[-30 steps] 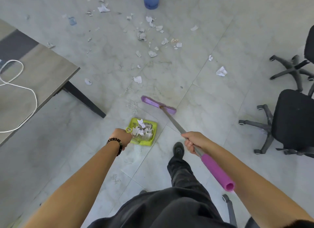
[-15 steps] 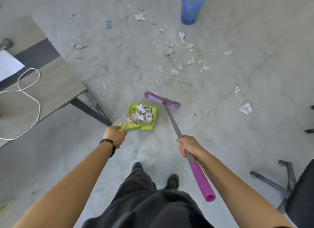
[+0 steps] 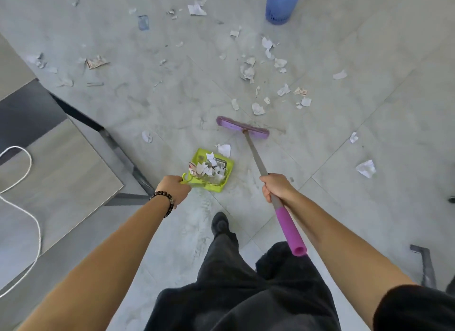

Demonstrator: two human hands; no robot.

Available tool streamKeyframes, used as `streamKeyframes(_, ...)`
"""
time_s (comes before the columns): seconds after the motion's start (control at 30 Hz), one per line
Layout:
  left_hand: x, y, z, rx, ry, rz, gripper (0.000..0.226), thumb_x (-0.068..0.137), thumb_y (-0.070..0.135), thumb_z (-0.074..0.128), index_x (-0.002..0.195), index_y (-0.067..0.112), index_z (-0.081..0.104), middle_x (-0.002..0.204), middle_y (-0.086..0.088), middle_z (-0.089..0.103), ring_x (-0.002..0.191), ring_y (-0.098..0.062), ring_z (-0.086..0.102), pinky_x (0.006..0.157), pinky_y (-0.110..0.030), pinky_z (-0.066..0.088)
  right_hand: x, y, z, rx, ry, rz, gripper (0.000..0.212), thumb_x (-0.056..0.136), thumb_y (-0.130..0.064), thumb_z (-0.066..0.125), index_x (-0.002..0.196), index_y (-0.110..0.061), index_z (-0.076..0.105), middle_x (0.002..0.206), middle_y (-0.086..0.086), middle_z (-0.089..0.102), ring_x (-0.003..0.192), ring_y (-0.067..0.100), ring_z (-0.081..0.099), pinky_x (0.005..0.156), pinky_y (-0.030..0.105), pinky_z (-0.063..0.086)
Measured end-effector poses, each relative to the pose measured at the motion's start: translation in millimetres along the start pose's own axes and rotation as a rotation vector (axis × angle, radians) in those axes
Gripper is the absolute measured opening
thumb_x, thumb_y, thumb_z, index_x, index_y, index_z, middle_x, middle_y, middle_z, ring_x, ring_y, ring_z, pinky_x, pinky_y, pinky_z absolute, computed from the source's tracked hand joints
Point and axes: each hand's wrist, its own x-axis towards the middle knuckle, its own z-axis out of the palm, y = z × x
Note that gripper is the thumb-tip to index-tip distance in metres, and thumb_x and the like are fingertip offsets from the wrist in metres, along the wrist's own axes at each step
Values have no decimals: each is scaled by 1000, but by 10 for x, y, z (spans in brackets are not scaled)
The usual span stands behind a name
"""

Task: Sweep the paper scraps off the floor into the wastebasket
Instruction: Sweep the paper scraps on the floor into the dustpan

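My left hand (image 3: pixel 174 185) grips the handle of a lime-green dustpan (image 3: pixel 227 167) that holds several torn paper scraps. My right hand (image 3: pixel 274 187) is closed around the grey shaft of a broom with a purple head (image 3: pixel 242 127) and a pink grip end (image 3: pixel 290 228). The broom head rests on the floor just beyond the dustpan. One white scrap (image 3: pixel 224 149) lies at the dustpan's far lip. Many paper scraps (image 3: pixel 257 108) litter the tiles beyond the broom. The blue wastebasket (image 3: pixel 283 4) stands at the top of the view, right of centre.
A grey desk (image 3: pixel 56 163) with a white cable (image 3: pixel 23 207) fills the left side, and its dark leg (image 3: pixel 123 153) reaches down beside the dustpan. Part of a chair base (image 3: pixel 424 264) shows at the lower right. My dark trousers and shoe (image 3: pixel 219 223) are below.
The view has shifted forward and to the right, so the wastebasket sits nearer the top edge. The broom head has moved away from the dustpan. Both hands keep their grips.
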Motion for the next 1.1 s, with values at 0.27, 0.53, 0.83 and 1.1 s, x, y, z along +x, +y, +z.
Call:
streamKeyframes(0.27,468,438,-218,91,34,-24,18,79,7,49,70,22,54,63,-6,46,53,-24,38,48,-22,33,686,-796,227,14,-17,136,28,96,-14,36,69,-10,44,54,6,43,33,12,39,35,19,34)
streamKeyframes(0.53,518,682,-250,146,65,-92,30,76,8,49,97,3,69,60,-7,48,51,-24,40,48,-22,37,196,-665,32,-383,-200,219,44,83,0,34,40,-7,43,38,10,45,43,23,45,50,28,40)
streamKeyframes(0.83,-73,731,111,50,208,-166,14,83,17,52,82,16,67,59,-2,51,49,-21,44,44,-18,36,59,-1367,-994,-91,-462,455,26,98,-18,42,73,-14,44,47,-8,39,29,0,37,27,12,31)
streamKeyframes(1.1,-328,389,242,-397,426,-333,14,85,11,55,87,7,68,55,-5,42,44,-22,33,42,-20,30,269,-1771,-636,-495,-479,62,25,94,-12,40,69,-14,42,40,-1,39,28,8,35,33,11,29)
